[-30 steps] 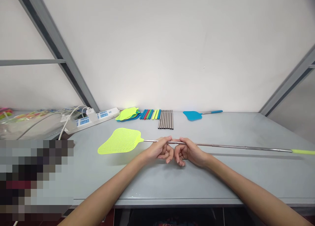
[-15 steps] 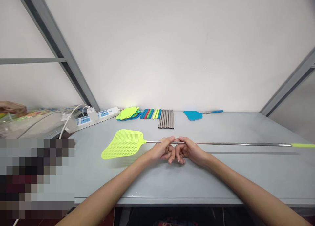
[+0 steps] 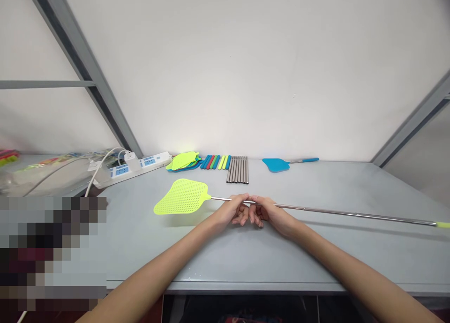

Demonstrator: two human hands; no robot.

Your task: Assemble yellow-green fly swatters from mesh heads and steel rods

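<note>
Here we are with both hands on the yellow-green fly swatter point(image 3: 304, 208), holding it crosswise in front of us above the grey surface point(image 3: 225, 262), its shadow falling beneath. Our left hand point(image 3: 230, 211) has its grip clamped on the metal rod point(image 3: 330, 212), nearer the mesh head point(image 3: 183, 196); our right hand point(image 3: 270, 213) has its grip clamped just beside it, thumbs nearly tip to tip, other fingers curled below. Over to the right, we follow the rod out to a yellow-green handle point(image 3: 443, 225), cut off by the edge of view. Along the back we've got a white power strip point(image 3: 154, 161), a stack of swatter heads point(image 3: 184, 161), a row of coloured handles point(image 3: 215, 162), metal tubes point(image 3: 238, 169) lined up side by side, and, apart from them, a blue swatter point(image 3: 276, 164) near the wall point(image 3: 246, 79).
</note>
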